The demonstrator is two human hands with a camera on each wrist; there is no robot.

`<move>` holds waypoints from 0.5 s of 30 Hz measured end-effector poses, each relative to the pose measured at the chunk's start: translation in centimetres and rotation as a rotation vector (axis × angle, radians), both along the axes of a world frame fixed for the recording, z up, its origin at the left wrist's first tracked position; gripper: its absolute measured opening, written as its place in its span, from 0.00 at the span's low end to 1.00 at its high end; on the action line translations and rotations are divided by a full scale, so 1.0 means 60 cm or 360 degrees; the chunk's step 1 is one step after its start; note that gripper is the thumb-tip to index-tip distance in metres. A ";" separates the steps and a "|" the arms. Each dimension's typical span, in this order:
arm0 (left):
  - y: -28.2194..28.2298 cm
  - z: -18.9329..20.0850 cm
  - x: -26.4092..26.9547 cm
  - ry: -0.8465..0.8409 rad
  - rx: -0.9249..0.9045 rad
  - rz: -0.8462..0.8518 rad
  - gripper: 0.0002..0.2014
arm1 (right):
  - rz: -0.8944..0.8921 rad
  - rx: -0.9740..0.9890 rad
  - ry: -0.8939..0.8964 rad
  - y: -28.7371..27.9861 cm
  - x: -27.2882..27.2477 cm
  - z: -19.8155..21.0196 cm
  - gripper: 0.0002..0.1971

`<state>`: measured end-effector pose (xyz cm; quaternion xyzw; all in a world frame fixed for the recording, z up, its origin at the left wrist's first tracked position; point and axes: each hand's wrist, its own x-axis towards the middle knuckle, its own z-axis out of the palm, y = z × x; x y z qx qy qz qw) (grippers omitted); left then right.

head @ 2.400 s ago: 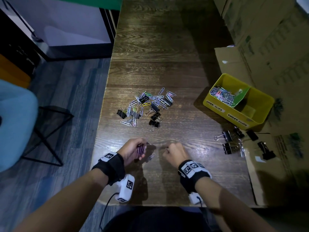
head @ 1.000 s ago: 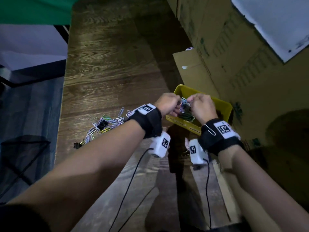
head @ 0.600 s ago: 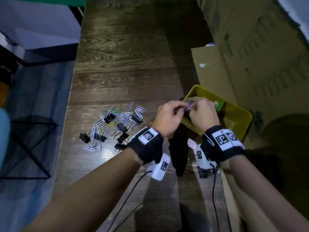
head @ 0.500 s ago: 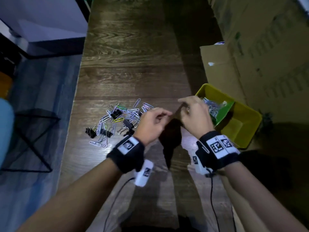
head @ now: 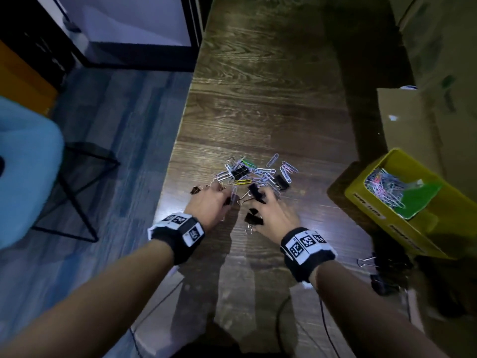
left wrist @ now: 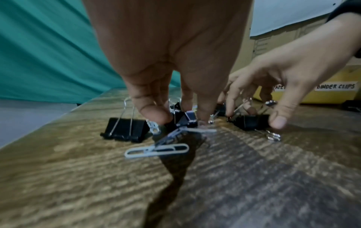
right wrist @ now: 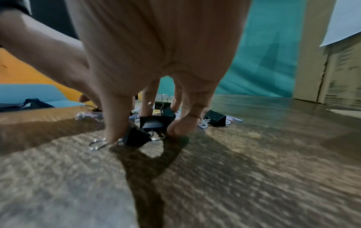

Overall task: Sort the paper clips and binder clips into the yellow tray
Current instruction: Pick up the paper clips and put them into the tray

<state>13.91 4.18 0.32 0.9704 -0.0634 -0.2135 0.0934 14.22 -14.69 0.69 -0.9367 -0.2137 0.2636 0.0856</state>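
Both hands down at the clip pile (head: 254, 174) mid-table (head: 258, 99), left hand (head: 209, 206) fingertips pinching a paper clip (left wrist: 203, 130), right hand (head: 273, 215) fingers spread over binder clips (right wrist: 151, 123), yellow tray (head: 423, 228) well right.

Both forearms reach forward side by side, each wrist wrapped in a black band with white coded tags. The left hand (head: 210, 205) is palm down with fingers pointing downward, tips close together. The right hand (head: 273, 215) spreads its fingers downward, thumb set apart.
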 end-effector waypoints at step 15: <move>-0.072 -0.014 -0.119 -0.0231 -0.0411 -0.0437 0.16 | -0.0634 0.0558 -0.0176 -0.097 -0.059 -0.031 0.08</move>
